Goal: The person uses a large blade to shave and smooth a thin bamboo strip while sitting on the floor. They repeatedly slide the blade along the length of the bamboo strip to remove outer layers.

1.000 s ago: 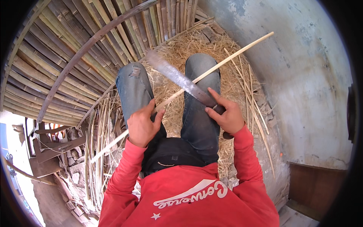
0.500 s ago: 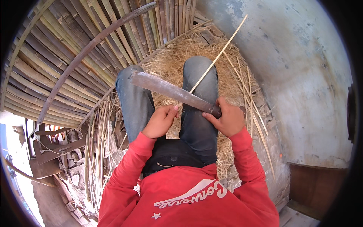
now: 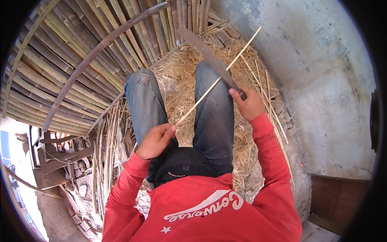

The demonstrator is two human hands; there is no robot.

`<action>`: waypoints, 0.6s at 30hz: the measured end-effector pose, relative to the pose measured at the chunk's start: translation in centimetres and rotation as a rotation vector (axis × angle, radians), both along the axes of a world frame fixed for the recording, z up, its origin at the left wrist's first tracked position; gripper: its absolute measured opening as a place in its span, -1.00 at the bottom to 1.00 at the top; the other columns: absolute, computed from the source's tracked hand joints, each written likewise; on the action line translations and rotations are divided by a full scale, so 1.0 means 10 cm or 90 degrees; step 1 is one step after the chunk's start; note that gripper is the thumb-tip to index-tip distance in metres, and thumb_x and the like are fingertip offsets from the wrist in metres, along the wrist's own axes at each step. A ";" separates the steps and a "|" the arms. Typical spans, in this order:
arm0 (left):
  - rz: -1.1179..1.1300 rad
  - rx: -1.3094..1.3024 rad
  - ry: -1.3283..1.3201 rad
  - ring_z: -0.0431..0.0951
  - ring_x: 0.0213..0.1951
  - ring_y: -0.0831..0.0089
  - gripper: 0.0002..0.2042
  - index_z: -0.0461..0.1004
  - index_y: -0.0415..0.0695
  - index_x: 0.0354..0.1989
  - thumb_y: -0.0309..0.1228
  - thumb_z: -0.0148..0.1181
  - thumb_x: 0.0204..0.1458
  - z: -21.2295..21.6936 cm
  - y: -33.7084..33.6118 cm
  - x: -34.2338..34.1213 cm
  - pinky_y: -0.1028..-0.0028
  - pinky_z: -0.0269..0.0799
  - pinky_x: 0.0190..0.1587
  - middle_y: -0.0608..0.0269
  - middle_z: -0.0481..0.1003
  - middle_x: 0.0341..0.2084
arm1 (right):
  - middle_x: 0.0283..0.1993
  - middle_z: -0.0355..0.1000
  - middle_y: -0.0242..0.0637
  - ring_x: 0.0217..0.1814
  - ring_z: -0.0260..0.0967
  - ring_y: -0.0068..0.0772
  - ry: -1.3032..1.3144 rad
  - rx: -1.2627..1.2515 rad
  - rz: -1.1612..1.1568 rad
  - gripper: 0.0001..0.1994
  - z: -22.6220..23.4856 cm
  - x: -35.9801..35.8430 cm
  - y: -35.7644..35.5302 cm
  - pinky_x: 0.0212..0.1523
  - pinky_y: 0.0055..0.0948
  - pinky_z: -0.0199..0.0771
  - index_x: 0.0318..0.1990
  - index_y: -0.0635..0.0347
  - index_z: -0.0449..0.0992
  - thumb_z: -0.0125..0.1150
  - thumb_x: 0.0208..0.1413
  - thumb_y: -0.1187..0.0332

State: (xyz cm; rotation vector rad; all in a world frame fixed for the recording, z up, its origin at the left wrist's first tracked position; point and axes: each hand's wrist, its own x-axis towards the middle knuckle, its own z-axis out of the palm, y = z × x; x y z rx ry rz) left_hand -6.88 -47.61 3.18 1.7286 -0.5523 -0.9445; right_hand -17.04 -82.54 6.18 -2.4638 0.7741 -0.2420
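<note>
Thin pale bamboo strip (image 3: 213, 84) pinched at one end, long grey metal blade (image 3: 205, 52) laid across it.

Left hand (image 3: 155, 141) pinches the strip's near end; strip runs up-right from that grip; right hand (image 3: 250, 105) is clenched round the blade's handle, blade crossing the strip just above this fist.

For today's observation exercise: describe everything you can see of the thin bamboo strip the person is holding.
The bamboo strip is a long, thin, pale yellow sliver, straight and tilted, running from the left hand up and to the right, over the right knee. The left hand pinches its lower end. The long dark blade, gripped by the right hand, crosses it near mid-length. Its far end sticks out free above the straw-like shavings.
</note>
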 end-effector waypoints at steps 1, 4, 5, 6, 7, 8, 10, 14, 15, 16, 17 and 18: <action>-0.005 0.003 -0.005 0.23 -0.57 0.65 -0.60 0.42 -0.18 -0.40 -0.15 0.01 0.45 0.00 -0.01 0.01 0.47 0.18 -0.49 0.46 0.27 -0.66 | -0.54 0.50 -0.06 -0.40 0.57 0.08 -0.015 0.012 0.055 -0.32 -0.02 -0.03 0.12 -0.34 0.00 0.49 -0.32 0.17 0.62 0.21 0.14 -0.40; -0.007 0.007 -0.012 0.22 -0.57 0.68 -0.61 0.39 -0.16 -0.40 -0.15 0.01 0.46 -0.01 0.04 -0.01 0.50 0.16 -0.50 0.49 0.24 -0.67 | -0.55 0.49 -0.06 -0.43 0.54 0.05 -0.017 -0.093 0.147 -0.31 0.02 -0.06 0.18 -0.37 -0.04 0.46 -0.28 0.20 0.64 0.19 0.16 -0.39; -0.009 0.010 -0.008 0.22 -0.57 0.68 -0.61 0.39 -0.16 -0.40 -0.15 0.01 0.46 -0.01 0.07 -0.02 0.50 0.16 -0.50 0.49 0.24 -0.67 | -0.55 0.48 -0.07 -0.45 0.53 0.02 -0.004 -0.210 0.183 -0.30 0.03 -0.09 0.19 -0.39 -0.06 0.45 -0.27 0.22 0.64 0.18 0.17 -0.39; -0.001 0.001 0.039 0.20 -0.59 0.69 -0.61 0.37 -0.15 -0.41 -0.15 0.00 0.46 0.02 0.12 -0.03 0.52 0.13 -0.52 0.51 0.22 -0.67 | -0.55 0.48 -0.07 -0.45 0.53 0.02 0.000 -0.207 0.182 -0.30 0.01 -0.08 0.13 -0.39 -0.06 0.45 -0.27 0.22 0.64 0.18 0.17 -0.39; 0.009 -0.006 0.084 0.18 -0.60 0.71 -0.61 0.36 -0.13 -0.41 -0.15 0.00 0.46 0.05 0.17 -0.04 0.54 0.10 -0.55 0.52 0.21 -0.67 | -0.56 0.48 -0.06 -0.46 0.52 0.00 -0.009 -0.151 0.108 -0.29 0.00 -0.03 0.00 -0.39 -0.08 0.44 -0.27 0.23 0.64 0.18 0.18 -0.39; 0.005 -0.008 0.083 0.18 -0.60 0.71 -0.61 0.36 -0.13 -0.41 -0.15 0.00 0.46 0.04 0.24 -0.03 0.54 0.10 -0.55 0.52 0.21 -0.67 | -0.57 0.47 -0.06 -0.47 0.52 -0.02 -0.020 -0.104 0.031 -0.29 0.03 0.03 -0.15 -0.40 -0.10 0.44 -0.27 0.24 0.64 0.17 0.18 -0.40; 0.008 0.019 0.173 0.14 -0.65 0.73 -0.62 0.34 -0.11 -0.39 -0.13 -0.01 0.47 0.04 0.40 -0.03 0.57 0.04 -0.60 0.54 0.18 -0.67 | -0.56 0.48 -0.06 -0.46 0.52 -0.02 -0.026 -0.072 -0.008 -0.28 0.07 0.10 -0.36 -0.40 -0.10 0.44 -0.26 0.24 0.64 0.17 0.18 -0.41; 0.009 0.004 0.210 0.11 -0.68 0.72 -0.61 0.34 -0.09 -0.38 -0.10 -0.02 0.47 0.02 0.41 -0.02 0.57 -0.01 -0.63 0.54 0.16 -0.67 | -0.57 0.48 -0.10 -0.49 0.49 -0.04 -0.049 -0.055 0.053 -0.28 -0.05 0.04 0.01 -0.41 -0.13 0.42 -0.31 0.24 0.64 0.15 0.19 -0.40; 0.003 0.006 0.223 0.11 -0.68 0.71 -0.61 0.34 -0.09 -0.37 -0.09 -0.02 0.47 0.03 0.40 -0.01 0.57 -0.01 -0.63 0.53 0.16 -0.68 | -0.58 0.47 -0.12 -0.51 0.47 -0.07 -0.054 -0.100 0.132 -0.27 -0.09 0.02 0.13 -0.42 -0.14 0.41 -0.33 0.25 0.64 0.15 0.20 -0.40; -0.002 0.008 0.235 0.10 -0.68 0.71 -0.61 0.34 -0.09 -0.36 -0.07 -0.02 0.47 0.02 0.40 -0.01 0.57 -0.02 -0.63 0.52 0.16 -0.68 | -0.58 0.47 -0.12 -0.51 0.47 -0.07 -0.053 -0.097 0.134 -0.27 -0.04 0.04 0.17 -0.42 -0.14 0.41 -0.33 0.25 0.64 0.15 0.20 -0.40; 0.001 0.012 0.239 0.10 -0.68 0.71 -0.61 0.34 -0.09 -0.36 -0.07 -0.02 0.47 0.02 0.42 -0.02 0.57 -0.02 -0.63 0.52 0.16 -0.68 | -0.57 0.47 -0.12 -0.49 0.49 -0.06 -0.033 -0.150 0.163 -0.27 0.07 0.03 0.21 -0.41 -0.13 0.43 -0.33 0.26 0.64 0.16 0.19 -0.40; 0.011 0.007 0.248 0.09 -0.68 0.71 -0.61 0.33 -0.10 -0.35 -0.07 -0.03 0.47 0.01 0.44 -0.04 0.57 -0.03 -0.63 0.52 0.15 -0.68 | -0.57 0.48 -0.11 -0.48 0.50 -0.05 -0.014 -0.202 0.194 -0.27 0.11 0.02 0.25 -0.40 -0.12 0.44 -0.34 0.26 0.64 0.17 0.19 -0.40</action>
